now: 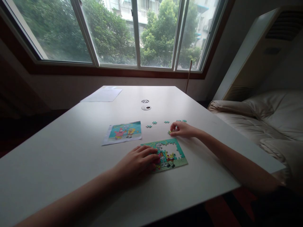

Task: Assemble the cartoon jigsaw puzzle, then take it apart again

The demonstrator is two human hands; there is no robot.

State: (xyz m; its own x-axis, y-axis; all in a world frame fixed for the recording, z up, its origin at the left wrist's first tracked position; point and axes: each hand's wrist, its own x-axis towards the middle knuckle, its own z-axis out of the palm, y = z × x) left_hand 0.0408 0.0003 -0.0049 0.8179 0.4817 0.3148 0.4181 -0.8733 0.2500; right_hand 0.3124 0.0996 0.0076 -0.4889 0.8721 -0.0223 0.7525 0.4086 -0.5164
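A partly filled jigsaw puzzle [181, 163] lies flat near the front of the white table, with a gap in its upper right area. My left hand [139, 159] rests palm down over the puzzle's left side, fingers stretched out, hiding that part. Just beyond the puzzle, my right hand [183, 130] pinches a small puzzle piece [169, 132] at the tabletop; the fingers partly hide it. Several loose teal pieces lie farther back, among them one piece [154, 122] and another piece [167, 122]. A printed cartoon picture [125, 131] on paper lies left of them.
The white table [59, 151] reaches toward a window. Two round cable-hole covers [146, 107] sit along its middle. White paper sheets [104, 94] lie at the far left corner. To the right stand a pale leather sofa [260, 104] and a tall air conditioner [253, 47].
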